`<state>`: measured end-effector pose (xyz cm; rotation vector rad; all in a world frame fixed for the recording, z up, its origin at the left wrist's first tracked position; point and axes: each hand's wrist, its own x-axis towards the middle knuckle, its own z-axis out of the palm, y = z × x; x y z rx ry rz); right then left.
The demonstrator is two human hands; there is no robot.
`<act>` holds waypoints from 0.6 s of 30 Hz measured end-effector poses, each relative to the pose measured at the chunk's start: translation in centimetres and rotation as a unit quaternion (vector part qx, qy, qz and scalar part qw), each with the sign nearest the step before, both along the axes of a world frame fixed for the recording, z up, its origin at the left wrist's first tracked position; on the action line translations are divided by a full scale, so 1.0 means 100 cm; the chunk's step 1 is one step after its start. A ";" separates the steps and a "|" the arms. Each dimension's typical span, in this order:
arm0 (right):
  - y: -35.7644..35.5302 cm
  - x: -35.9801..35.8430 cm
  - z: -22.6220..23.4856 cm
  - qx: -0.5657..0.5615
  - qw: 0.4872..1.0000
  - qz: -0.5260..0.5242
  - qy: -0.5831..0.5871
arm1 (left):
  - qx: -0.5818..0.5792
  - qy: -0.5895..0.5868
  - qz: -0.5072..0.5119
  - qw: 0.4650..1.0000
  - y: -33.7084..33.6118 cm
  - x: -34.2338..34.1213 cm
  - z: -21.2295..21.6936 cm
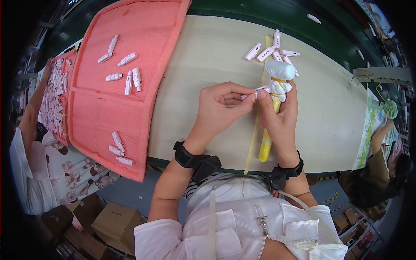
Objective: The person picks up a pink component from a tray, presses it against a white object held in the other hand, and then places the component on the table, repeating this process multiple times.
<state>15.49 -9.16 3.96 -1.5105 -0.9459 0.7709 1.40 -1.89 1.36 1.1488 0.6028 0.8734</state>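
Between the thumb and fingertips of my left hand (216, 106) is a small pale pink plastic piece (262, 89), partly hidden by the fingers. My right hand (284, 119) is closed around a mallet (265, 147) with a yellow handle and a head wrapped in white cloth, bound with orange bands. The mallet's head points away from me. My right thumb reaches over to the pink piece and seems to touch it. Just beyond the mallet head, several similar pale pink pieces (265, 53) lie in a loose cluster on the pale table (195, 56).
At left a pink foam-lined tray (117, 95) carries several scattered pieces. Past it, a co-worker's arm (39, 95) reaches by a bin heaped with pieces (55, 95). A green belt (260, 13) runs along the far side. Another person (377, 173) sits at right near a small green fan (390, 109).
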 end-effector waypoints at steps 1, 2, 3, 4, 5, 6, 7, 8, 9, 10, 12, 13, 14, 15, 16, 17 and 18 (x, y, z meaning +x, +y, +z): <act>0.000 0.000 0.000 0.006 1.000 -0.001 -0.007 | -0.003 -0.006 0.005 1.000 -0.001 0.000 -0.001; 0.000 0.001 0.000 0.014 1.000 -0.003 -0.016 | -0.005 -0.012 0.010 1.000 -0.001 0.000 -0.001; 0.001 0.001 0.003 0.003 1.000 0.005 0.007 | -0.003 -0.010 0.009 1.000 0.000 -0.001 0.001; 0.001 0.001 0.006 -0.007 0.999 0.011 0.030 | 0.011 0.013 0.016 1.000 0.002 -0.004 0.003; 0.001 0.001 0.008 -0.017 0.998 0.017 0.053 | 0.025 0.036 0.023 0.999 0.005 -0.007 0.005; 0.001 0.000 0.010 -0.013 0.998 0.016 0.055 | 0.041 0.059 0.029 0.997 0.009 -0.010 0.009; 0.000 0.002 0.013 -0.021 0.998 0.019 0.053 | 0.057 0.044 0.093 0.993 0.018 -0.014 0.018; 0.000 0.001 0.012 -0.030 0.998 0.025 0.055 | 0.071 0.033 0.160 0.984 0.030 -0.024 0.022; 0.000 -0.001 0.011 -0.039 0.997 0.032 0.058 | 0.039 -0.024 0.258 0.965 0.049 -0.034 0.023; -0.001 -0.002 0.012 -0.033 0.997 0.030 0.062 | 0.007 -0.084 0.352 0.932 0.069 -0.042 0.026; -0.003 0.004 0.013 -0.044 0.997 0.031 0.054 | -0.038 -0.143 0.385 0.911 0.093 -0.041 0.040; -0.002 0.008 0.012 -0.051 0.997 0.031 0.051 | -0.089 -0.201 0.419 0.881 0.108 -0.037 0.043; -0.002 0.008 0.009 -0.042 0.997 0.032 0.056 | -0.079 -0.199 0.418 0.883 0.125 -0.040 0.042; -0.002 0.009 0.005 -0.041 0.998 0.035 0.043 | 0.010 -0.074 0.384 0.920 0.146 -0.039 0.033; -0.003 0.010 0.007 -0.039 0.998 0.037 0.026 | 0.098 0.050 0.341 0.934 0.171 -0.037 0.032; -0.004 0.011 0.004 -0.040 0.999 0.036 0.008 | 0.231 0.148 0.305 0.912 0.203 -0.033 0.028; -0.004 0.010 0.006 -0.032 0.999 0.037 0.012 | 0.359 0.246 0.266 0.860 0.239 -0.035 0.029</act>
